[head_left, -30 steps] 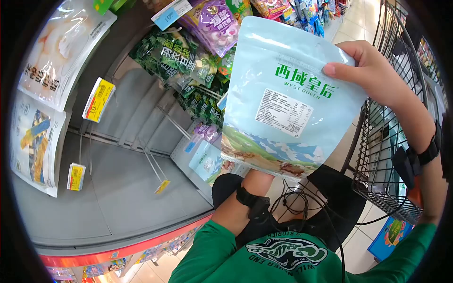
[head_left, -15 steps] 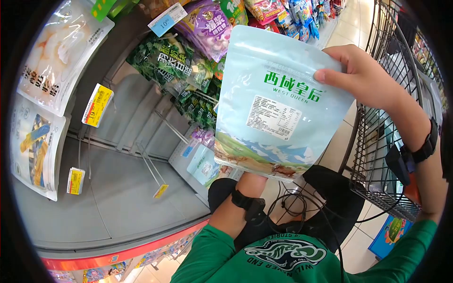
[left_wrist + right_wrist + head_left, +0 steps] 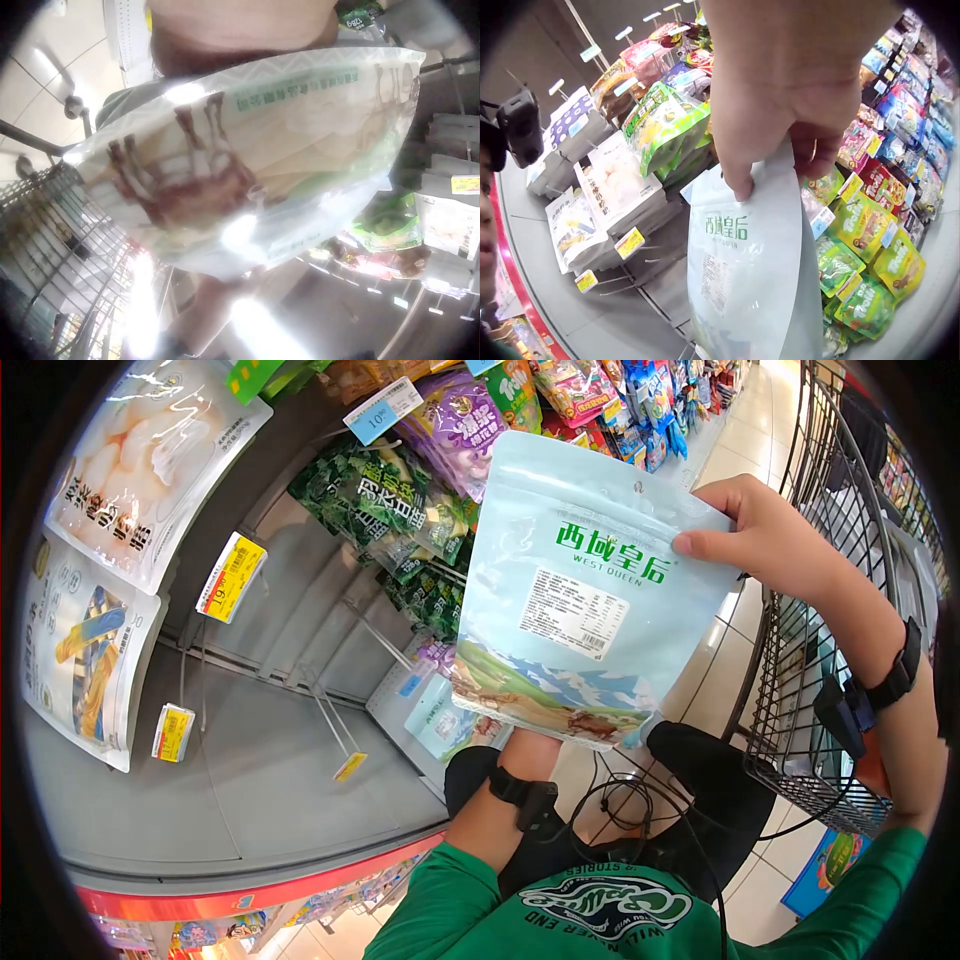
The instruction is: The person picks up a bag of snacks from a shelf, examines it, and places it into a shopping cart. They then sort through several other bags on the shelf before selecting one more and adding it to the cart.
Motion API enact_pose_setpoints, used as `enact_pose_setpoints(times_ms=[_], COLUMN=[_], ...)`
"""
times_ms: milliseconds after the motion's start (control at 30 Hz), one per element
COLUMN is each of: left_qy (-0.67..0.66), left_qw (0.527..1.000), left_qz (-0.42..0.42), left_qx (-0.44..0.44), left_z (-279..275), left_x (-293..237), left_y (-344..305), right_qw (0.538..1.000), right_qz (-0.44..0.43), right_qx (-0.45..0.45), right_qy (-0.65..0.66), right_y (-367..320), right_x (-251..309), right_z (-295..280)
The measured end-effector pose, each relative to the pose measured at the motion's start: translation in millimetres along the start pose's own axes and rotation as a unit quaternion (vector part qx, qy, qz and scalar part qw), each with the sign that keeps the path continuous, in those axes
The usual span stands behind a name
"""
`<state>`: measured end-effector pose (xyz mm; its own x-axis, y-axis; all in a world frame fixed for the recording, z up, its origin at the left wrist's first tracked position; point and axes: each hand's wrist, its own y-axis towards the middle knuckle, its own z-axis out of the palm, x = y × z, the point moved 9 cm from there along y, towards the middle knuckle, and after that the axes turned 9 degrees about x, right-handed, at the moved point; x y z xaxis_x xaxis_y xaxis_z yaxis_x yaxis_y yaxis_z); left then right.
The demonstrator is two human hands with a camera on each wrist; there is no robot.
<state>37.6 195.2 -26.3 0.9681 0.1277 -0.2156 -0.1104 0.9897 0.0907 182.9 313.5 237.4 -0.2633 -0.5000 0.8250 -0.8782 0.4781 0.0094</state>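
A pale blue West Queen pouch [image 3: 600, 680], printed with a mountain meadow and a white information label [image 3: 574, 612], is held up before the body. My right hand [image 3: 765, 540] pinches its upper right corner, thumb on the printed face; in the right wrist view this thumb [image 3: 739, 181] presses near the top seal. Behind the pouch's lower edge is my left hand [image 3: 244, 30], at the top of the left wrist view, its fingers hidden by the pouch. I cannot tell how those fingers lie against it. A similar pale blue pouch [image 3: 437, 718] sits low on the shelf.
At the left, a grey shelf [image 3: 300, 800] has metal hooks with yellow price tags [image 3: 232, 577] and hanging white snack bags [image 3: 85, 650]. Dark green bags [image 3: 365, 490] and a purple bag [image 3: 460, 430] hang farther back. A black wire cart [image 3: 810, 700] stands at the right; looped cables [image 3: 625, 800] hang below the pouch.
The pouch and my right hand have moved down and slightly left in the head view. The pouch stays in the same right-hand pinch.
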Motion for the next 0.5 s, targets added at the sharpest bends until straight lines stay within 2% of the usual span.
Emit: enact_pose_setpoints(times_ms=[67, 200, 267, 500], left_qy=[-0.001, -0.003, -0.006, -0.009], left_qw=[1.0, 1.0, 1.0, 1.0], left_qz=[0.003, 0.008, 0.01, 0.024], left_qx=[-0.004, -0.008, -0.008, -0.01], left_z=[-2, -2, -3, -7], left_x=[1, -2, -1, 3], left_y=[0, 9, 6, 6], right_qw=[0.999, 0.999, 0.996, 0.997], right_qz=[0.047, 0.047, 0.082, 0.054], right_qx=[0.002, -0.009, -0.04, -0.054], right_qy=[-0.001, -0.013, -0.024, -0.019], right_y=[-3, -3, -4, -2], right_x=[0, 4, 1, -2], right_z=[1, 2, -2, -7])
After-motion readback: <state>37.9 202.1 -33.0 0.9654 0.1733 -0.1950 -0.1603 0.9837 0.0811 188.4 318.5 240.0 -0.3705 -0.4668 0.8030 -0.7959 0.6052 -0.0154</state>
